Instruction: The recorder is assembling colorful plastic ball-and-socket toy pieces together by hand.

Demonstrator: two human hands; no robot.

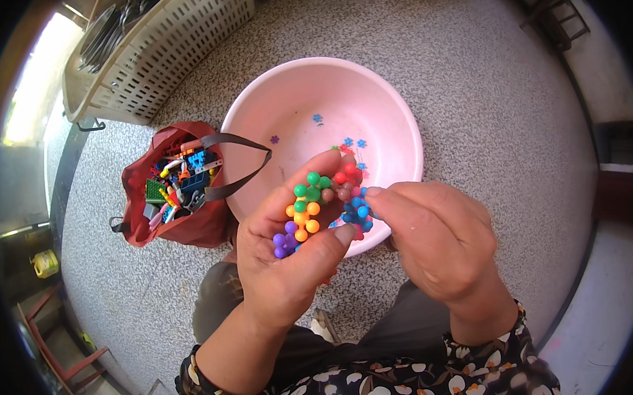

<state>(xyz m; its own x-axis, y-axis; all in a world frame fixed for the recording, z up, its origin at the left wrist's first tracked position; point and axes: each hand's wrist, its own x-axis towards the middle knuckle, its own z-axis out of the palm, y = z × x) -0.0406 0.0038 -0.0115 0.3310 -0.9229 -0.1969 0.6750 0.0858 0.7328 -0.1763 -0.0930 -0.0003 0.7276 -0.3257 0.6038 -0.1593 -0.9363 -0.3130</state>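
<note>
My left hand [284, 259] cups a chain [324, 204] of knobby plastic pieces. Thumb lies across the lower end, fingers curled behind, so the fingers are closed around it. Right hand [438, 241]: thumb and forefinger pressed together, pinching the blue piece [358, 213] at the chain's right end. The two hands touch there.

Chain sits above the near rim of the pink basin [391, 116], over its lower edge, held in the air and not resting in it.

Colours visible in the chain, one cluster each: purple, orange, green, brown, red, blue. Six clusters; more may be hidden in my palm, can't tell.

In the basin: loose small pieces on the bottom. One purple, one blue near the middle, then a tight group of blue and red ones behind my fingertips. Partly hidden, so no firm count there.

One red bag [183, 224] left of the basin, touching its rim, mouth open, full of mixed bricks, strap lying across toward the basin.

One white slotted crate [176, 48] top left, apart from the bag.

Room: speckled floor [497, 119] is open to the right of the basin and beyond it. Left side is tight with bag and crate. My knees are directly under the hands.
</note>
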